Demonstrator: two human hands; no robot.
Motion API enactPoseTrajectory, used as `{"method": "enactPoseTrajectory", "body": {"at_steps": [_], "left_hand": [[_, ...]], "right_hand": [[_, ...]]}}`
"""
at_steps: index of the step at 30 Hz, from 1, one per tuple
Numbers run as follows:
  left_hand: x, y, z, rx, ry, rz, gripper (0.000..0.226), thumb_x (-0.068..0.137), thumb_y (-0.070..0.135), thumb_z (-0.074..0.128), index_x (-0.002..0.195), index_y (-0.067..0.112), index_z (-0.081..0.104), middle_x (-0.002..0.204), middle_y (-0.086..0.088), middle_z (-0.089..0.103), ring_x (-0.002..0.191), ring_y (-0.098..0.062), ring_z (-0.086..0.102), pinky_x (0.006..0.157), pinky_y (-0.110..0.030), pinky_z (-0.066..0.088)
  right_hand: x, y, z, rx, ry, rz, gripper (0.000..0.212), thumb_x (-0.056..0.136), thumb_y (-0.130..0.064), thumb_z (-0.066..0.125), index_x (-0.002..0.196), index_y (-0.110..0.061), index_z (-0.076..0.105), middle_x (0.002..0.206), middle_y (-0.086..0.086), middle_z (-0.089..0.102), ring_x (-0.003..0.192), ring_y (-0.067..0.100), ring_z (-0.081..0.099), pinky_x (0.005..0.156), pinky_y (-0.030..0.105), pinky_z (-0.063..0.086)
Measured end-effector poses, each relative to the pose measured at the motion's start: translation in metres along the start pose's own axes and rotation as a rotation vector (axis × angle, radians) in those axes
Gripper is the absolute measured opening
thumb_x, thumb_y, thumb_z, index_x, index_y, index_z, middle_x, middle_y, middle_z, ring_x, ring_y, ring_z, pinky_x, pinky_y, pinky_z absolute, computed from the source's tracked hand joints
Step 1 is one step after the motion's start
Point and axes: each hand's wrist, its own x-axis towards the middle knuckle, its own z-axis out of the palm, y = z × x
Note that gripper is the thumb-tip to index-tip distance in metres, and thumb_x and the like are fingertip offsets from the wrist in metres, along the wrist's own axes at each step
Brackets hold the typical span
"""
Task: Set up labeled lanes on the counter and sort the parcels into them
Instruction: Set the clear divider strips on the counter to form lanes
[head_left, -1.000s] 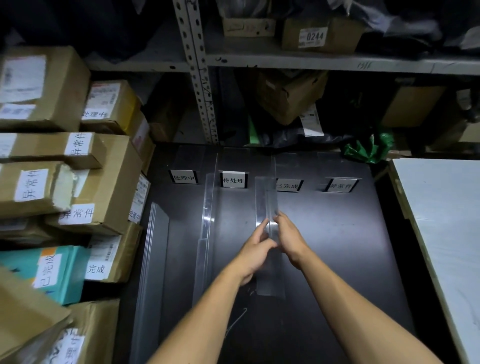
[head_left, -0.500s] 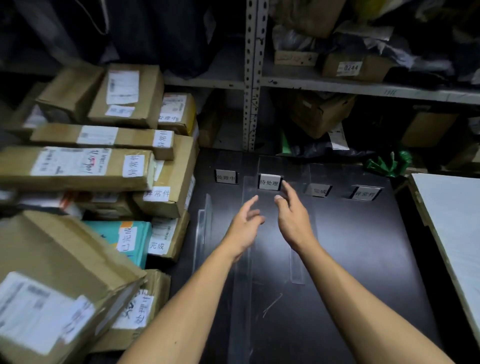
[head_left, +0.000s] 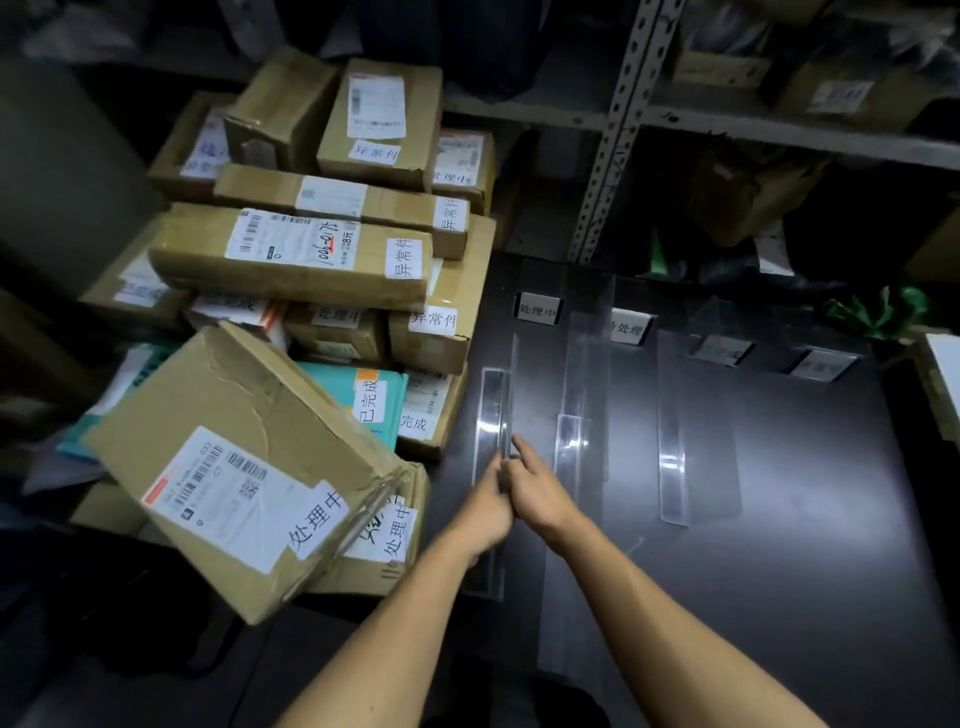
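The desk (head_left: 727, 545) is dark, near black, with a dull sheen. The divider strips (head_left: 672, 441) standing on it are clear and colourless, catching pale glints. The small lane labels (head_left: 537, 310) are white with black characters, in dark frames. The stacked parcels (head_left: 291, 260) are brown cardboard with glossy tape, white shipping labels printed with black barcodes, and white stickers with black handwritten characters; one label bears a red underline. One parcel (head_left: 337, 387) is teal with an orange-topped white sticker. A crumpled bag (head_left: 878, 312) is bright green. The shelf upright (head_left: 613, 135) is grey, punched with holes.
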Motion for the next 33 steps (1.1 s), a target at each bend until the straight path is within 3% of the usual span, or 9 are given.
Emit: {"method": "enactPoseTrajectory", "body": {"at_steps": [3, 9, 12, 17, 20, 22, 25, 29, 33], "left_hand": [[-0.007, 0.002, 0.0, -0.04, 0.005, 0.043, 0.053, 0.102, 0.022, 0.037, 0.153, 0.037, 0.029, 0.148, 0.005, 0.047, 0.135, -0.015, 0.045, 0.109, -0.03, 0.035], [-0.03, 0.025, -0.011, -0.115, 0.122, 0.089, 0.061, 0.101, 0.007, 0.033, 0.157, 0.03, 0.024, 0.157, -0.001, 0.038, 0.142, -0.017, 0.038, 0.101, -0.017, 0.027], [-0.042, 0.048, -0.018, -0.116, 0.174, 0.158, 0.062, 0.101, 0.005, 0.031, 0.156, 0.031, 0.024, 0.16, -0.001, 0.032, 0.146, -0.016, 0.032, 0.104, -0.017, 0.023], [-0.057, 0.087, -0.027, -0.06, 0.212, 0.276, 0.06, 0.101, 0.009, 0.03, 0.154, 0.037, 0.026, 0.158, -0.001, 0.035, 0.137, -0.014, 0.04, 0.095, -0.016, 0.025], [-0.065, 0.109, -0.026, -0.066, 0.213, 0.33, 0.061, 0.1, 0.009, 0.031, 0.153, 0.04, 0.028, 0.155, 0.0, 0.041, 0.125, -0.007, 0.044, 0.101, -0.021, 0.033], [-0.069, 0.122, -0.019, -0.08, 0.21, 0.353, 0.062, 0.099, 0.011, 0.032, 0.152, 0.043, 0.028, 0.156, 0.001, 0.039, 0.137, -0.015, 0.042, 0.107, -0.026, 0.033], [-0.078, 0.137, 0.001, -0.111, 0.166, 0.397, 0.058, 0.101, 0.015, 0.031, 0.152, 0.043, 0.028, 0.158, 0.006, 0.035, 0.145, -0.016, 0.033, 0.111, -0.03, 0.03], [-0.092, 0.155, 0.042, -0.12, 0.062, 0.437, 0.052, 0.104, 0.022, 0.03, 0.152, 0.043, 0.029, 0.151, 0.009, 0.045, 0.134, -0.012, 0.043, 0.105, -0.03, 0.038], [-0.101, 0.162, 0.089, -0.161, -0.099, 0.408, 0.057, 0.103, 0.015, 0.035, 0.154, 0.038, 0.025, 0.143, 0.003, 0.053, 0.128, -0.009, 0.051, 0.107, -0.027, 0.036]], "right_hand": [[-0.001, 0.007, 0.006, 0.086, -0.001, 0.033, 0.077, 0.084, -0.041, 0.04, 0.157, -0.03, 0.023, 0.157, 0.009, 0.04, 0.141, 0.022, 0.042, 0.117, 0.046, 0.035], [-0.001, 0.006, 0.005, 0.175, -0.049, 0.027, 0.075, 0.087, -0.049, 0.04, 0.158, -0.03, 0.022, 0.164, -0.002, 0.026, 0.147, 0.016, 0.032, 0.12, 0.046, 0.031], [-0.007, -0.005, 0.002, 0.229, -0.045, 0.041, 0.059, 0.104, -0.033, 0.036, 0.159, -0.02, 0.018, 0.162, -0.003, 0.025, 0.14, 0.018, 0.04, 0.115, 0.043, 0.039], [-0.011, -0.014, -0.008, 0.214, -0.06, -0.009, 0.048, 0.099, -0.034, 0.042, 0.145, -0.02, 0.045, 0.152, 0.002, 0.045, 0.131, 0.023, 0.051, 0.104, 0.051, 0.049], [-0.023, -0.039, -0.026, 0.281, -0.009, -0.11, 0.032, 0.101, -0.026, 0.039, 0.126, -0.02, 0.058, 0.127, 0.004, 0.061, 0.109, 0.021, 0.06, 0.084, 0.036, 0.053], [-0.032, -0.056, -0.047, 0.401, 0.072, -0.185, 0.038, 0.105, -0.03, 0.038, 0.142, -0.027, 0.047, 0.135, 0.001, 0.057, 0.118, 0.02, 0.058, 0.076, 0.029, 0.049], [-0.054, -0.073, -0.084, 0.406, 0.109, -0.315, 0.057, 0.105, -0.043, 0.04, 0.157, -0.029, 0.022, 0.159, -0.006, 0.033, 0.141, 0.019, 0.041, 0.099, 0.037, 0.049], [-0.081, -0.073, -0.133, 0.348, 0.155, -0.356, 0.057, 0.102, -0.035, 0.051, 0.155, -0.029, 0.031, 0.137, -0.006, 0.051, 0.116, 0.01, 0.059, 0.081, 0.029, 0.056], [-0.096, -0.039, -0.174, 0.356, 0.21, -0.298, 0.055, 0.095, -0.038, 0.055, 0.148, -0.034, 0.043, 0.145, -0.007, 0.051, 0.12, 0.021, 0.062, 0.074, 0.028, 0.059]]}}
